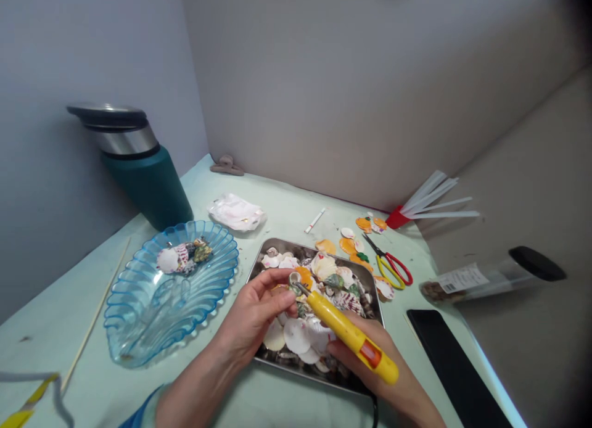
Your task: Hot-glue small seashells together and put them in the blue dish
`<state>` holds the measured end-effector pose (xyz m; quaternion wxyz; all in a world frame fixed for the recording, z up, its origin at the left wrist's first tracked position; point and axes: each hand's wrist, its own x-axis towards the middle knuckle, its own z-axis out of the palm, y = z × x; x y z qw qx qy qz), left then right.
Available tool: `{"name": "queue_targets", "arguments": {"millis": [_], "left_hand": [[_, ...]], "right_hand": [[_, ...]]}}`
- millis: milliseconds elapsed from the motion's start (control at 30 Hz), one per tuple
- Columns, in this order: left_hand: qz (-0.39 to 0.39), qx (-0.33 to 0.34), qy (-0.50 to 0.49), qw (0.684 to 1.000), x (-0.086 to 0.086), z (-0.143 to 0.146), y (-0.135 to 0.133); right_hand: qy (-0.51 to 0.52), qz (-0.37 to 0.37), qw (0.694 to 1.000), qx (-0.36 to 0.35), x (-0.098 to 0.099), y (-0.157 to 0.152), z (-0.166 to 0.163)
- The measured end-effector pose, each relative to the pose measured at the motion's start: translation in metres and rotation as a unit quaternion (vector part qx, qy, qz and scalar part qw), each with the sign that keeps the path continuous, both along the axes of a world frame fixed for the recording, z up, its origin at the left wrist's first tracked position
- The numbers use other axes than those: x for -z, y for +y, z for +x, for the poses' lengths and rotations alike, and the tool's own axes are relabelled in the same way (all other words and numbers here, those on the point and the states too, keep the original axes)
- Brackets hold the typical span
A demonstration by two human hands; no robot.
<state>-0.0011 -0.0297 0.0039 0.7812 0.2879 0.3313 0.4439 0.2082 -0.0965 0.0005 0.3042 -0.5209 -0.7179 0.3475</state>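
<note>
Over a metal tray (319, 380) heaped with seashells (298, 335), my left hand (259, 311) pinches a small shell (295, 278) between thumb and fingers. My right hand (370, 348) grips a yellow glue gun (345, 329) with an orange switch on its side. Its dark metal tip sits right at the small shell; I cannot tell whether they touch. Part of the right hand's fingers is hidden behind the glue gun. A black cord (375, 409) runs down below the right hand.
Left: a blue shell-shaped dish (171, 317) holding a shell cluster (182, 257), a teal bottle (148, 184), a thin stick (95, 320). Behind: a white packet (237, 212). Right: scissors (391, 264), orange shells (348, 246), white sticks in a red cup (396, 217), a clear tube (490, 279), a black flat object (456, 366).
</note>
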Motion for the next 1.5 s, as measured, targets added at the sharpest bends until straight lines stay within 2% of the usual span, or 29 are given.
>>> {"name": "queue_targets", "arguments": {"millis": [200,633,833,967,1133,1500], "left_hand": [[-0.009,0.008,0.005,1.0,-0.001,-0.001,0.001],[0.02,0.031,0.064,0.997,0.002,-0.001,-0.002],[0.025,0.021,0.066,0.997,0.003,-0.002,-0.001],[0.019,0.025,0.067,0.997,0.001,-0.001,-0.001],[0.018,0.045,0.058,0.997,0.001,-0.002,-0.003],[-0.004,0.069,-0.015,0.998,-0.001,0.0,-0.004]], "right_hand": [[0.003,-0.02,1.0,0.006,0.002,-0.002,0.004],[0.11,-0.118,0.985,0.06,-0.002,-0.009,0.015],[0.067,-0.044,0.995,0.056,-0.006,-0.005,0.008],[0.103,-0.075,0.99,0.055,-0.005,-0.006,0.01],[0.154,-0.124,0.979,0.058,0.003,-0.008,0.015],[0.221,-0.154,0.962,0.038,0.01,-0.01,0.018]]}}
